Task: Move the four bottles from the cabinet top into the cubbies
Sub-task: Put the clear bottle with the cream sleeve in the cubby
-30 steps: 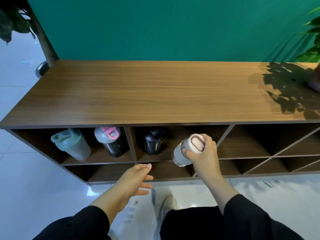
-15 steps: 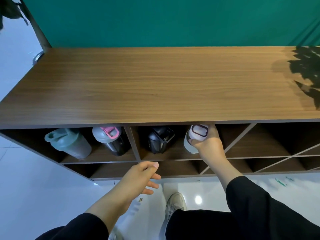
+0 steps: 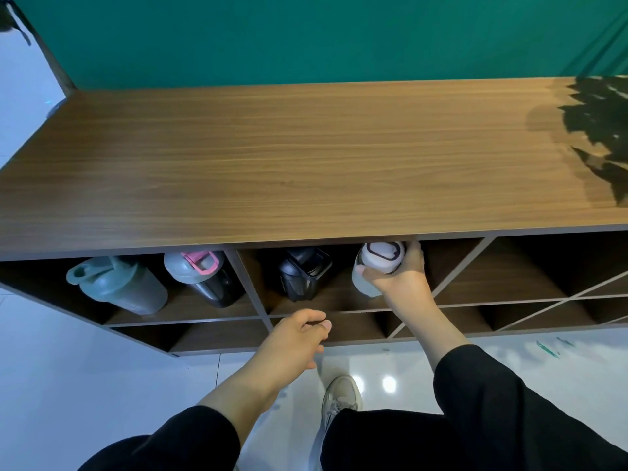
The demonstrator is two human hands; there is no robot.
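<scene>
My right hand (image 3: 401, 277) grips a white bottle (image 3: 379, 258) with a dark-rimmed pale lid, holding it inside the second upper cubby, just under the cabinet top (image 3: 306, 164). A black bottle (image 3: 304, 271) stands to its left in the same cubby. The left cubby holds a pale green shaker bottle (image 3: 115, 285) and a dark bottle with a grey and pink lid (image 3: 204, 275). My left hand (image 3: 292, 338) hovers in front of the lower shelf, fingers loosely curled, holding nothing.
The wooden cabinet stands against a green wall (image 3: 306, 35). A plant's shadow (image 3: 598, 130) falls on the top's right end. Diagonal dividers (image 3: 530, 300) split the right cubbies. My shoe (image 3: 339, 396) rests on the glossy white floor.
My right hand has carried the white bottle up and into the second cubby beside the black bottle. My left hand has drifted slightly toward the cabinet.
</scene>
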